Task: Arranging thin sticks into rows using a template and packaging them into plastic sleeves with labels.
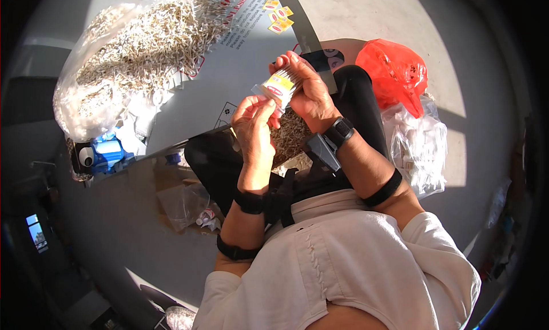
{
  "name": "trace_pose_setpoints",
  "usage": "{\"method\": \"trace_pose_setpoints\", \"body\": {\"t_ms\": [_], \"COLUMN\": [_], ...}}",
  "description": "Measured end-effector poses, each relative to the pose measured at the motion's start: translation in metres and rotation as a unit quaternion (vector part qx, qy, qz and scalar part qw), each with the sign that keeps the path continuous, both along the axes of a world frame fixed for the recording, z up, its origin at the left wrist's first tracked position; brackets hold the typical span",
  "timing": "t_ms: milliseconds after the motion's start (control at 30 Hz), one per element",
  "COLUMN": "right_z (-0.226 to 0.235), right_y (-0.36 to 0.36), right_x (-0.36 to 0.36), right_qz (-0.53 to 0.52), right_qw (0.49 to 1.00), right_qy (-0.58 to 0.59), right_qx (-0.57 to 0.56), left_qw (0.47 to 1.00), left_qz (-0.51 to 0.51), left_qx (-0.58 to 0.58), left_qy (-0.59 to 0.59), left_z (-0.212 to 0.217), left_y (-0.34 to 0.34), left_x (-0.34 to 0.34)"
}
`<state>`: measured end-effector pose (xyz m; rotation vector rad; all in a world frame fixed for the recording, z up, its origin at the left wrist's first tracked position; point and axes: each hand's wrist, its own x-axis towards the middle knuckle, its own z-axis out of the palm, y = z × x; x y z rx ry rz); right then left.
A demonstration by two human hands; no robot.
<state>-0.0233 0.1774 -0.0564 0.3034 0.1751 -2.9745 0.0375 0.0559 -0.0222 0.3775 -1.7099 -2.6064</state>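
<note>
In front of my lap, both hands meet at a small clear plastic bag with a yellow, white and red label card against it. My right hand curls around a bundle of thin pale cotton swabs, which stick out beside the card. The fingers and thumb of my left hand pinch the bag's lower end. How far the swabs sit inside the bag I cannot make out. Between my legs lies a heap of more swabs, partly covered by my hands.
A big open plastic sack spills a pile of cotton swabs over the grey table board. Several yellow label cards lie at its far edge. On my right are a red plastic bag and a white-filled clear bag.
</note>
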Motion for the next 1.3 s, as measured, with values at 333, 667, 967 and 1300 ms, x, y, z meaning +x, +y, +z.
{"method": "trace_pose_setpoints", "body": {"t_ms": [333,667,967,1300], "right_z": [0.015,0.002,-0.012,0.012], "right_y": [0.017,0.008,0.006,0.003], "right_x": [0.01,0.016,0.014,0.022], "right_qz": [0.154,0.143,0.115,0.125], "right_qw": [0.97,0.974,0.97,0.934], "right_qy": [0.018,0.014,0.088,0.089], "right_qx": [0.185,0.176,0.197,0.324], "left_qw": [0.996,0.998,0.995,1.0], "left_qz": [0.039,0.005,-0.01,0.017], "left_qx": [-0.074,-0.063,-0.097,-0.026], "left_qy": [0.02,0.018,0.028,-0.005], "left_z": [0.005,0.004,0.005,0.007], "left_y": [-0.011,-0.016,-0.02,-0.019], "left_x": [-0.004,-0.007,-0.01,-0.013]}}
